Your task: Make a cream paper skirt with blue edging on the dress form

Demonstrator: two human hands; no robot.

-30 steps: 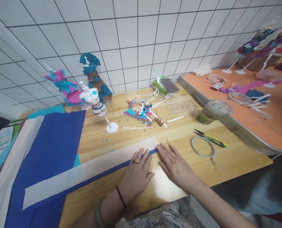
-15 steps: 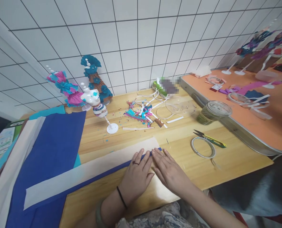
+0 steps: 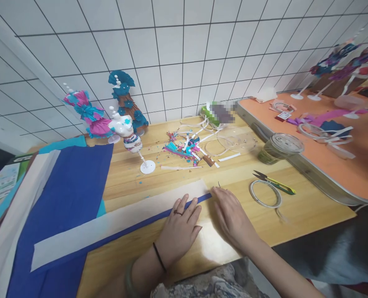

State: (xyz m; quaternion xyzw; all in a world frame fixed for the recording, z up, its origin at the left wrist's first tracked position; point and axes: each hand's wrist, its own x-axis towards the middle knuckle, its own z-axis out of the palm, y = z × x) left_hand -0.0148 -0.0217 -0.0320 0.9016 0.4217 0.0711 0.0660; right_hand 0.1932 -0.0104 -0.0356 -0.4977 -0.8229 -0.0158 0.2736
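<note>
My left hand [image 3: 179, 229] lies flat with fingers spread on a long white paper strip [image 3: 109, 225] edged by a thin dark blue strip [image 3: 146, 221], on the wooden table [image 3: 295, 215]. My right hand [image 3: 233, 219] presses flat just right of it, fingertips at the blue strip's right end. The strip runs left onto a large dark blue paper sheet [image 3: 69, 194]. Neither hand holds anything.
A small white mannequin on a stand [image 3: 134, 147] and two paper-dressed figures [image 3: 87, 114] stand at the back left. Paper scraps [image 3: 187, 149], a tape ring [image 3: 264, 192], snips [image 3: 275, 182] and a lidded cup [image 3: 280, 147] lie right. An orange table [image 3: 342, 157] adjoins.
My right hand slid left toward my left hand, then back right along the strip's end. My left hand stayed pressed in place.
</note>
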